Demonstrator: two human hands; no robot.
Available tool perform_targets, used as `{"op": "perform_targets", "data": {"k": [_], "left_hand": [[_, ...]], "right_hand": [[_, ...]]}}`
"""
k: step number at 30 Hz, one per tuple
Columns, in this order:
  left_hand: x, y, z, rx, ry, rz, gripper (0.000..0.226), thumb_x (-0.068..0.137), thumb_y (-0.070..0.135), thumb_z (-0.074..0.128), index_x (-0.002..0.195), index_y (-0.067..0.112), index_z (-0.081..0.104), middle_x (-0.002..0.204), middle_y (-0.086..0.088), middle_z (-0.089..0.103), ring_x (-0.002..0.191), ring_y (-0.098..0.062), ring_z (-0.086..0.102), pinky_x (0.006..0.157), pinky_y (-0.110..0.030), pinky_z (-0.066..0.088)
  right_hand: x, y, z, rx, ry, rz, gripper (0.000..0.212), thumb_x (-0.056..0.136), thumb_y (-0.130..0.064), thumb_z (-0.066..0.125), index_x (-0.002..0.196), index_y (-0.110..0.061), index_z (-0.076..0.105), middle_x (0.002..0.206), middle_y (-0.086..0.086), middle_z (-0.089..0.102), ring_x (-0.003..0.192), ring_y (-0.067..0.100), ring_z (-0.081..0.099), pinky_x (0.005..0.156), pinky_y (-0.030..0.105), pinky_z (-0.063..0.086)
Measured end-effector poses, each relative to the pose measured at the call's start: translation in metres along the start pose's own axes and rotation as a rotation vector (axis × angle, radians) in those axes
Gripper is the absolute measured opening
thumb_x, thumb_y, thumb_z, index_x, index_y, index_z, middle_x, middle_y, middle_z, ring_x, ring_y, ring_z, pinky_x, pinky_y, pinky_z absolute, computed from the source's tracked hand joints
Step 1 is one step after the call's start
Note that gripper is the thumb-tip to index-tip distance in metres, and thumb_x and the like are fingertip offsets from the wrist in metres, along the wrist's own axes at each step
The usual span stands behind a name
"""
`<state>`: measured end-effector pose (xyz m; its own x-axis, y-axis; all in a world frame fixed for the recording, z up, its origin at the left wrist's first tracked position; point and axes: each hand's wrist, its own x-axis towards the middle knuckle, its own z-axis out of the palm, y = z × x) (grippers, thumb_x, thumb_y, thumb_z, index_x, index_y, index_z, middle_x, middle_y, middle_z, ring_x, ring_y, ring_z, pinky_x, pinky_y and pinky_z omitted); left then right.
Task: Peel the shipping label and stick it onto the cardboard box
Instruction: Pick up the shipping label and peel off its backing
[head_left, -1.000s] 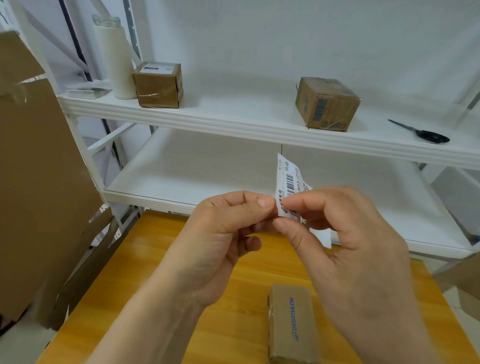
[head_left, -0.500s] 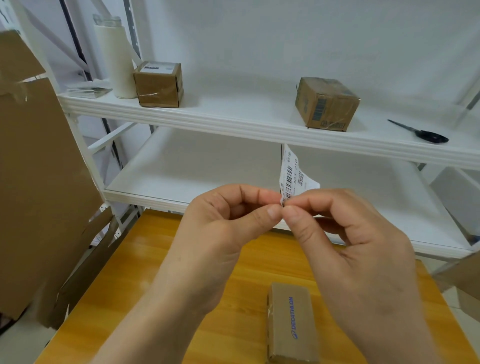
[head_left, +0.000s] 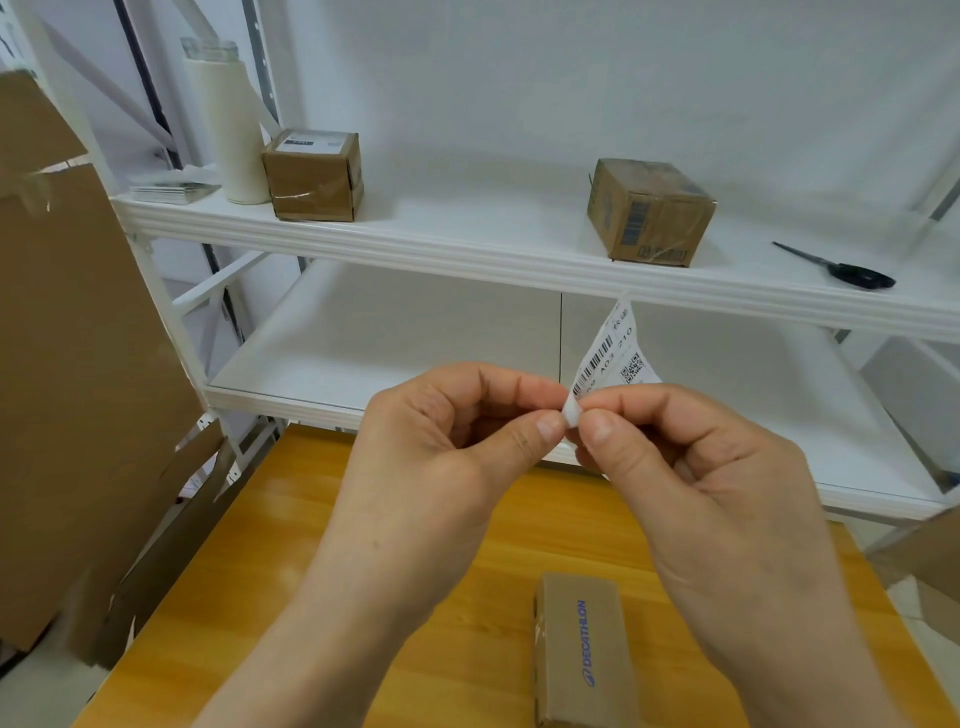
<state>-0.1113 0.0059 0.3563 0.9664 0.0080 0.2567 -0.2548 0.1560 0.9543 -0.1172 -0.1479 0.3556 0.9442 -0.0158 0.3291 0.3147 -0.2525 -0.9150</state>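
Fingertips of both hands meet at the centre of the frame, pinched on the lower corner of the shipping label (head_left: 613, 358). The left hand (head_left: 441, 447) closes thumb and forefinger on a small white tab at that corner, and the right hand (head_left: 691, 467) nips the same corner from the other side, its thumb touching the paper. The label rises up and to the right from the pinch, tilted, showing a barcode, printed characters and a small square code. Whether the backing is already split from the sticker cannot be told.

Below the hands, at the lower centre-right of the frame, the cardboard box (head_left: 584, 654) lies flat on the wooden table (head_left: 332, 587), blue lettering running along its top; nothing touches it. Behind the table stands a white shelf unit (head_left: 467, 249). On its upper board, toward the upper left, sit a white cylinder (head_left: 228, 124), a taped brown box (head_left: 311, 176) just beside it, and a flat stack of sheets (head_left: 171, 189). Another brown box (head_left: 649, 210) sits further right, with black scissors (head_left: 841, 267) near the right edge. Large cardboard sheets (head_left: 78, 364) lean along the left of the frame.
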Motion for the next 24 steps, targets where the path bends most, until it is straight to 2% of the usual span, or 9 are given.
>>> {"op": "perform_targets", "data": {"k": [2, 7, 11, 16, 22, 24], "left_hand": [[0.001, 0.0, 0.0, 0.012, 0.009, -0.002, 0.011, 0.071, 0.014, 0.075, 0.081, 0.014, 0.078, 0.08, -0.003, 0.079, 0.08, -0.016, 0.075, 0.073, -0.022, 0.057], [0.004, -0.003, -0.001, 0.061, 0.02, 0.002, 0.011, 0.071, 0.017, 0.076, 0.081, 0.018, 0.078, 0.079, 0.0, 0.079, 0.077, -0.011, 0.074, 0.069, -0.017, 0.054], [0.006, -0.004, 0.0, 0.078, 0.018, 0.012, 0.012, 0.069, 0.022, 0.075, 0.081, 0.02, 0.078, 0.079, 0.001, 0.079, 0.078, -0.01, 0.074, 0.068, -0.016, 0.054], [0.007, -0.004, 0.001, 0.06, 0.017, 0.008, 0.012, 0.069, 0.022, 0.075, 0.08, 0.02, 0.078, 0.078, 0.001, 0.079, 0.077, -0.01, 0.074, 0.068, -0.014, 0.053], [0.01, -0.006, 0.002, 0.062, 0.011, -0.005, 0.015, 0.068, 0.025, 0.074, 0.081, 0.02, 0.078, 0.076, 0.001, 0.078, 0.073, -0.008, 0.072, 0.068, -0.016, 0.053], [0.01, -0.006, 0.002, 0.054, 0.003, -0.018, 0.015, 0.069, 0.024, 0.073, 0.082, 0.019, 0.078, 0.077, 0.0, 0.078, 0.073, -0.007, 0.072, 0.068, -0.016, 0.053]], "right_hand": [[0.001, 0.0, -0.001, 0.021, -0.007, 0.009, 0.01, 0.083, -0.029, 0.071, 0.086, -0.036, 0.077, 0.087, -0.014, 0.078, 0.086, 0.006, 0.073, 0.076, 0.018, 0.058], [0.005, 0.002, -0.001, 0.055, -0.022, 0.032, 0.014, 0.081, -0.021, 0.072, 0.084, -0.033, 0.079, 0.084, -0.009, 0.079, 0.085, 0.01, 0.075, 0.078, 0.03, 0.061], [0.008, 0.004, -0.001, 0.065, -0.02, 0.045, 0.015, 0.074, -0.026, 0.07, 0.084, -0.032, 0.08, 0.084, -0.008, 0.08, 0.086, 0.012, 0.075, 0.081, 0.034, 0.063], [0.011, 0.007, -0.001, 0.08, -0.012, 0.047, 0.012, 0.076, -0.022, 0.071, 0.083, -0.026, 0.08, 0.083, -0.004, 0.08, 0.085, 0.015, 0.076, 0.082, 0.042, 0.062], [0.013, 0.012, -0.003, 0.066, -0.037, 0.032, 0.01, 0.081, -0.025, 0.073, 0.088, -0.03, 0.079, 0.091, -0.007, 0.079, 0.096, 0.015, 0.074, 0.083, 0.037, 0.061], [0.014, 0.014, -0.003, 0.06, -0.032, 0.026, 0.009, 0.085, -0.024, 0.073, 0.088, -0.028, 0.08, 0.09, -0.006, 0.079, 0.094, 0.016, 0.073, 0.082, 0.039, 0.062]]}}
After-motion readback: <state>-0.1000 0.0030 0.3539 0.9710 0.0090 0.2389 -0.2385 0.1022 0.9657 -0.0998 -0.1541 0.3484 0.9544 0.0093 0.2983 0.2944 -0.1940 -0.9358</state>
